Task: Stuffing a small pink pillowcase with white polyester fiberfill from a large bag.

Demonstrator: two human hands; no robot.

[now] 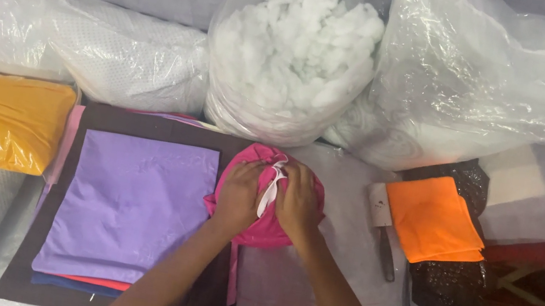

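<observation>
While both hands [270,197] pinch a pink pouch [267,197], clear bag of white stuffing [297,53] behind — orange cloth [434,219] right

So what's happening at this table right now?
A person has both hands on a pink cloth pouch. The left hand and right hand grip it near the top, where a white strip shows between them. A stack of purple fabric lies to the left, folded orange cloth to the right, and a clear bag of white stuffing sits behind.
</observation>
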